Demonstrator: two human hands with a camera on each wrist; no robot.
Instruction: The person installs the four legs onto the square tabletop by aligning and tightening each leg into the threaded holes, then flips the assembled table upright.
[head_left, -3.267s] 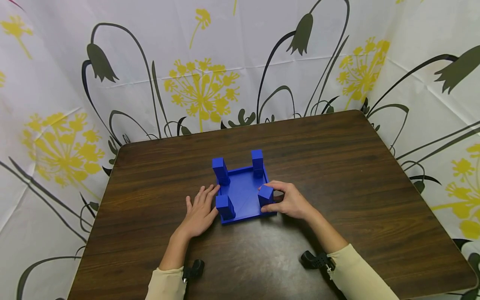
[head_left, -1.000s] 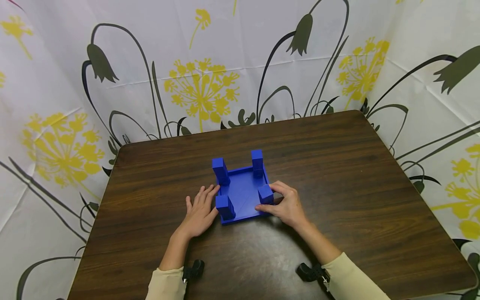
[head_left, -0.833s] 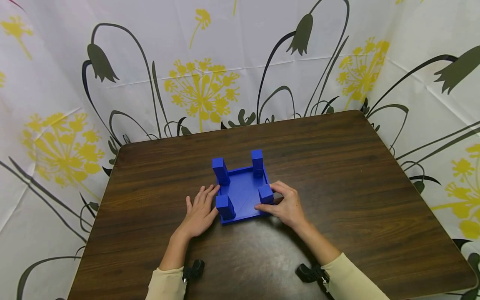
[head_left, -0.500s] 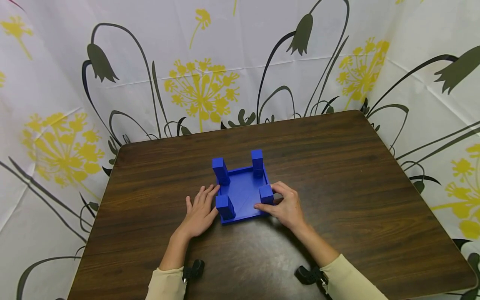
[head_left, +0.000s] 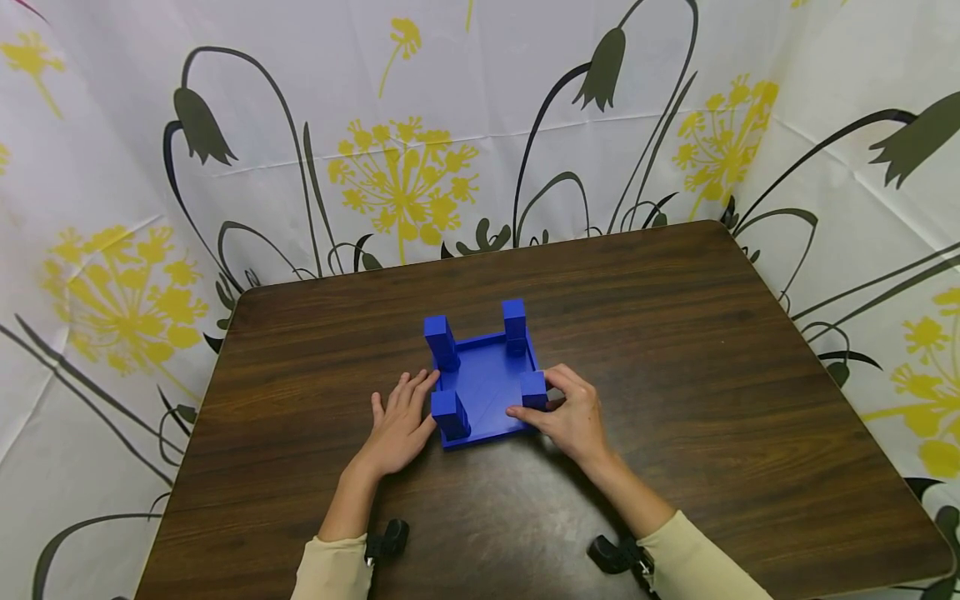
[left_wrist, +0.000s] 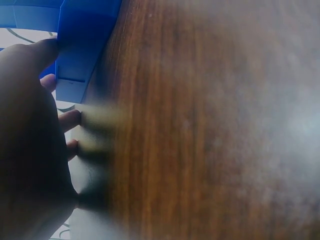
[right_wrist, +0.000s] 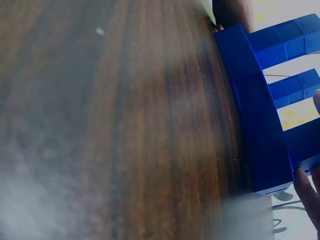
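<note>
A blue square panel with a raised rim lies on the table, a square blue leg standing upright at each corner. My right hand grips the near right leg between thumb and fingers, the thumb on its near side. In the right wrist view, fingertips show beside that leg, low at the panel's rim. Against the left side, my left hand rests with fingers spread, fingertips at the rim near the far left leg. The near left leg stands close to its thumb.
The brown wood-grain table extends around the panel on all sides. Behind it hangs a white curtain with a flower print. Each wrist wears a black camera mount, one at the left sleeve, one at the right sleeve.
The near right leg has turned a little, its top now squarer to the panel. My right thumb and forearm have shifted left around it. The left hand and panel have stayed put.
</note>
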